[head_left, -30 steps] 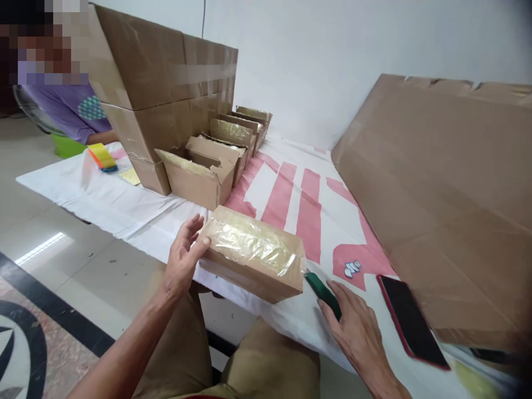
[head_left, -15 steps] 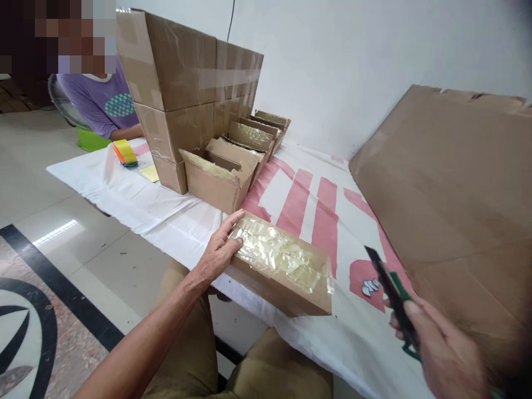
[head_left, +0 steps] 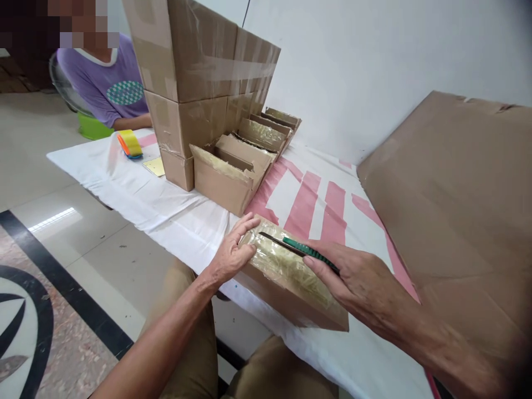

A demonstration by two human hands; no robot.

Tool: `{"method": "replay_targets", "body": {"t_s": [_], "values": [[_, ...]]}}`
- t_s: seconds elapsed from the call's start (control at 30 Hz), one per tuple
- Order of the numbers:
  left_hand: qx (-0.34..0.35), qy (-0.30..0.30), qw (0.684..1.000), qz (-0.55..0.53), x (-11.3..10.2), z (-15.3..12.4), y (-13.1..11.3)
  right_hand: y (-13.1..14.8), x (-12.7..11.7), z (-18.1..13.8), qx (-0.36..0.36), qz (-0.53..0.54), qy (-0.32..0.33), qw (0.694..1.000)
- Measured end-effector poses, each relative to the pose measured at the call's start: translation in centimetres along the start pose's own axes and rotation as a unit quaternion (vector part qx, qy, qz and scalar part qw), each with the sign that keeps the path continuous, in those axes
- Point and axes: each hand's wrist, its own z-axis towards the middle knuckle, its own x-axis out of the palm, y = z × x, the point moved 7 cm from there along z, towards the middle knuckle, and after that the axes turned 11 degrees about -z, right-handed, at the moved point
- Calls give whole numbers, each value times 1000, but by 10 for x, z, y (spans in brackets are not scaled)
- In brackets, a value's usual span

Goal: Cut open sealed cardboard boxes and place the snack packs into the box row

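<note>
A closed cardboard box (head_left: pixel 291 303) lies at the table's near edge, its top covered in shiny clear tape (head_left: pixel 277 260). My left hand (head_left: pixel 235 249) grips the box's left end, thumb on the taped top and fingers over the far corner. In my right hand (head_left: pixel 353 271) is a utility knife (head_left: pixel 311 252) with a green and black handle. Its dark blade lies low over the taped top, with the tip close to my left thumb and fingers. Whether the blade has gone into the tape, I cannot tell.
Stacked cardboard boxes (head_left: pixel 203 66) rise at the back left. Before them stands a row of open boxes (head_left: pixel 220 180). A large cardboard sheet (head_left: pixel 453 210) leans on the right. A yellow and orange item (head_left: pixel 130 144) lies near a person in a purple shirt (head_left: pixel 95 83).
My right hand has brought the utility knife leftward from the right side onto the box top. My left hand stays on the box's left end. The view has shifted slightly.
</note>
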Motion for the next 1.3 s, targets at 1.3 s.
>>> {"method": "replay_targets", "body": {"t_s": [1.3], "values": [[-66, -130, 989, 4, -8, -8, 0, -108, -15, -56, 96, 24, 71, 993]]}}
